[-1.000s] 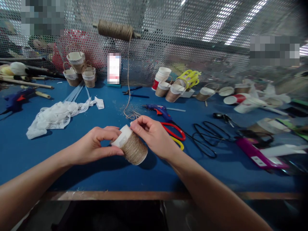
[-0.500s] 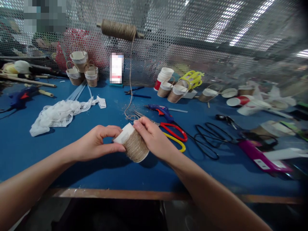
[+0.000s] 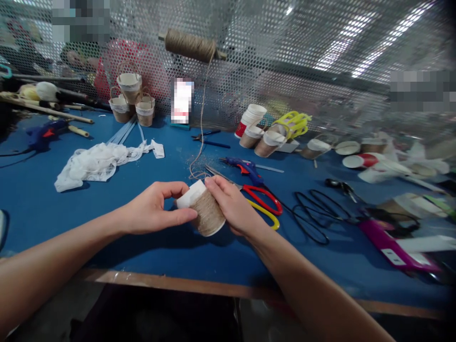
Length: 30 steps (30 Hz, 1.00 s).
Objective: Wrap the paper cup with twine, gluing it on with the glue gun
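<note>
The right hand hides part of the twine-wrapped cup and the scissors' blades near their pivot. Toward the bench's right end the white cups and scraps blur together, and pixelation covers the phone's screen

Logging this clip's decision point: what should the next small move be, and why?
Likely turn the cup slightly with the left hand, the right hand steadying it: both hold it tilted, and twine wraps its body but leaves a white band by the rim uncovered.
</note>
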Available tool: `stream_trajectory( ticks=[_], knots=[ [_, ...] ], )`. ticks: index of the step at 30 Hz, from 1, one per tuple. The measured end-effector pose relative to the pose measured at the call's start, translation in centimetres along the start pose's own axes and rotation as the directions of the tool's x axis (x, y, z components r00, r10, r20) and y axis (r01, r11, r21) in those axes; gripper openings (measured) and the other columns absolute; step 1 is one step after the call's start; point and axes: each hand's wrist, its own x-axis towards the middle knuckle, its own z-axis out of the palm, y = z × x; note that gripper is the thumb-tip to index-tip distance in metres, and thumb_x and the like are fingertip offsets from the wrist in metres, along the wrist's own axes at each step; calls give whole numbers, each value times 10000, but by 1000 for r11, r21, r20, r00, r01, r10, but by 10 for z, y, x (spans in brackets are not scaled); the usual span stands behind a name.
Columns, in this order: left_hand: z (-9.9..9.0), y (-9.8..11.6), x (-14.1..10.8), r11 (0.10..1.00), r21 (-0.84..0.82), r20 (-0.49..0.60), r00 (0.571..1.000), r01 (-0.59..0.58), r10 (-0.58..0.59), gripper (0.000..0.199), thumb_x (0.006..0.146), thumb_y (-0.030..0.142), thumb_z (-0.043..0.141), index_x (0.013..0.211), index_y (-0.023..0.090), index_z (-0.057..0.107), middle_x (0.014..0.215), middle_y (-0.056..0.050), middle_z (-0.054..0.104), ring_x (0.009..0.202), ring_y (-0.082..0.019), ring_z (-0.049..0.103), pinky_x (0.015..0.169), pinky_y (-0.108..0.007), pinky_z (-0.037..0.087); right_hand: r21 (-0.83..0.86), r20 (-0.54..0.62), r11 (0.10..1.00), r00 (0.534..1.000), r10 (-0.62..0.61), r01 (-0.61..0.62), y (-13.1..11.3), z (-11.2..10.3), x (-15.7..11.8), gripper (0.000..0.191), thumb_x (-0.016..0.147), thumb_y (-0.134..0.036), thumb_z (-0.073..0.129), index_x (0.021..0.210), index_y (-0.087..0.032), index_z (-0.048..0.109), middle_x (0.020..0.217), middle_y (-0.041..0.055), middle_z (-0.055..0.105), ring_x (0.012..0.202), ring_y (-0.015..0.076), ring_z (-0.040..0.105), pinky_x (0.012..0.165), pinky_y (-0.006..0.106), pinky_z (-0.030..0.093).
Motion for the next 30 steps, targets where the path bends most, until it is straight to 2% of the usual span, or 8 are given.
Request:
stream_trajectory(
  ticks=[6,14,19,24,27,30],
  knots=[
    [-1,0,1,999,27,-6,999,40,-40,147,766,238,516,690,114,539,644,17,501,627,-96,441,603,-209,380,-215,-40,968,989,-140,129,-4,-2,-1,275,853,-383,407,648,-200,414,574,-47,395,530,103,362,490,249,282],
    [-2,-2,0,996,57,15,998,66,-67,138,764,210,474,691,121,550,692,-2,531,727,-134,488,680,-247,392,-265,-40,948,980,-194,177,-3,0,-2,253,869,-347,401,663,-201,409,589,-42,408,536,102,381,500,247,300],
    [-3,1,1,993,79,56,994,87,-91,156,764,264,515,777,116,566,744,-10,557,711,-130,488,670,-246,397,-312,-71,925,965,-252,218,-2,1,-3,238,872,-334,398,674,-203,393,595,-37,423,541,103,398,510,245,319],
    [7,5,5,980,20,11,980,198,-198,263,692,345,619,799,114,553,704,11,535,642,-113,465,586,-215,381,-380,-91,885,942,-324,268,1,6,-8,210,878,-337,375,717,-204,388,645,-19,451,570,111,430,549,256,355],
    [13,4,7,963,-75,-29,965,258,-261,235,687,316,612,773,105,552,675,17,519,609,-98,444,554,-203,366,-457,-81,832,917,-391,315,3,10,-10,180,881,-333,368,762,-201,399,739,16,478,639,132,455,591,281,377],
    [15,1,7,955,-155,-37,965,251,-260,170,690,261,595,746,107,548,664,23,514,598,-89,439,547,-194,362,-500,-56,792,899,-435,352,3,11,-12,154,882,-314,371,780,-203,401,785,35,480,689,150,468,618,302,394]
  ],
)
